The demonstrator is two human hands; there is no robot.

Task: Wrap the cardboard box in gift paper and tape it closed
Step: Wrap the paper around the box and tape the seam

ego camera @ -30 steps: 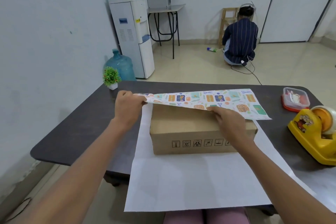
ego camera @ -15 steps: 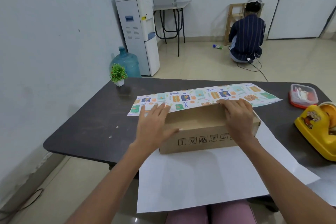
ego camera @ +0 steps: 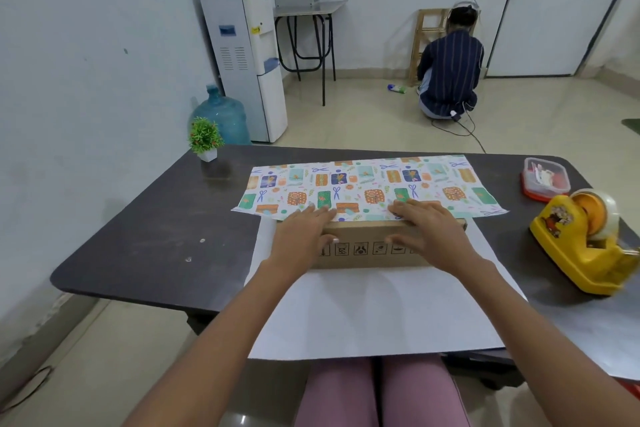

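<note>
Landmark: cardboard box (ego camera: 372, 248), lying at the near middle of the dark table (ego camera: 156, 229), long axis running left to right.

Well left of the box and farther back: small potted plant (ego camera: 205, 138) by the table's far left corner.

On the box's left half: left hand (ego camera: 304, 230), fingers straight and spread, pressing flat on the top edge, gripping nothing.

Over the box's top and beyond its far edge: printed flap of the gift paper (ego camera: 367, 184), folded forward; plain white underside spreading from under the box toward the near table edge.

On the box's right half: right hand (ego camera: 427, 227), likewise flat and spread, fingertips on the paper's edge, thumb down the front face.

Probably creasing the flap along the top, though the fold line itself hidden under both palms.

Right of the box: yellow tape dispenser (ego camera: 585, 246), clear of the box, nearer the right hand; red-lidded container (ego camera: 545, 178) behind it.

Near white flap next to lift, up and away across the short axis; tape within the right hand's reach.
</note>
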